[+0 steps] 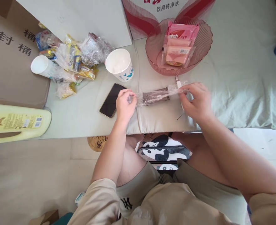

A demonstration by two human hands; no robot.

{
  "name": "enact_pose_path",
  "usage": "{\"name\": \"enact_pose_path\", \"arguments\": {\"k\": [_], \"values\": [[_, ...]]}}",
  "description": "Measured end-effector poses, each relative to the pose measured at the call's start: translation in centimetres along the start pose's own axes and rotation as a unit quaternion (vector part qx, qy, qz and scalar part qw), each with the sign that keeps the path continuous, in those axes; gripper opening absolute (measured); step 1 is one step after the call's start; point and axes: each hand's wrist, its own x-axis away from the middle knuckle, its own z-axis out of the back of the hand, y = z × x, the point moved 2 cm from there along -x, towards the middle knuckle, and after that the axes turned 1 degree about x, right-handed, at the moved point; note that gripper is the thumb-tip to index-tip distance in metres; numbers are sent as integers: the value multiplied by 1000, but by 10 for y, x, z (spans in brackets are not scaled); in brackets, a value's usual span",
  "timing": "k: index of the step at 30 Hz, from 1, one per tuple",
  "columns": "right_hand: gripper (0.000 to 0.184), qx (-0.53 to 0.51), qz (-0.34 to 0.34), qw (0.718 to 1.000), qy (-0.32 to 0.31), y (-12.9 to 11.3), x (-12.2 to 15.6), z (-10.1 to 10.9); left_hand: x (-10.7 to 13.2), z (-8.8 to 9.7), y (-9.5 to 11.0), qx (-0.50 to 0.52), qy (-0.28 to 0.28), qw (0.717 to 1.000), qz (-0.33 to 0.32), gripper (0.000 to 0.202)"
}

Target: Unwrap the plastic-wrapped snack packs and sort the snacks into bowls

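A long clear plastic packet with dark brown wafers (155, 96) is stretched between my two hands above a pale green cushion (233, 93). My left hand (124, 104) pinches the packet's left end. At the right end, my right hand (196, 101) grips the crinkled wrapper with closed fingers. Just behind the packet stands a pink ribbed bowl (152, 51) holding pink wafer packets (180, 43).
A black phone (111, 100) lies left of my left hand. A white paper cup (120, 64) stands behind it, another cup (41, 66) lies by a heap of snack wrappers (74, 61). A yellow bottle (16, 122) lies at the left. A red and white box (152, 12) stands behind the bowl.
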Motion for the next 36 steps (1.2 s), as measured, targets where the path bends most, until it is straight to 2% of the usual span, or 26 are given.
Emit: {"name": "enact_pose_path", "arguments": {"k": [3,7,10,13,15,16,18,20,21,22,23,24,27,29,31,33,36], "values": [[14,-41,15,998,47,-2,-1,8,-1,5,-1,42,34,998,-20,4],[16,-109,54,989,89,-9,4,15,2,8,5,119,69,990,-38,21],[24,-127,47,988,72,-10,11,14,6,7,10,135,83,987,-39,23],[33,-146,15,989,33,-8,15,15,9,8,11,150,79,985,-8,20],[43,-180,21,983,-26,-7,15,16,11,11,12,179,50,983,6,18],[49,-201,36,977,-65,-7,14,17,11,12,13,195,15,981,12,18],[59,-224,63,961,-147,-9,13,16,13,14,15,215,-99,971,34,21],[57,-197,62,958,-197,-9,12,14,16,13,18,190,-228,953,55,25],[52,-164,54,963,-205,-9,11,12,18,12,19,162,-273,946,59,24],[44,-124,45,971,-201,-8,11,9,19,11,20,135,-295,944,59,22],[36,-83,38,978,-186,-8,10,7,19,10,22,110,-292,949,53,21],[30,-44,36,985,-162,-8,10,5,19,10,22,89,-265,959,42,21],[23,29,70,992,-100,-9,9,-1,12,9,24,0,-119,993,-27,26],[24,43,109,988,-100,-10,10,-6,8,6,25,-80,-70,992,-70,31],[28,45,134,983,-114,-10,11,-9,5,-1,25,-124,-108,983,-82,31],[34,50,140,981,-128,-10,12,-13,5,-8,27,-109,-171,976,-76,16],[46,50,133,979,-149,-11,13,-17,11,-14,35,40,-223,973,-44,8]]}}
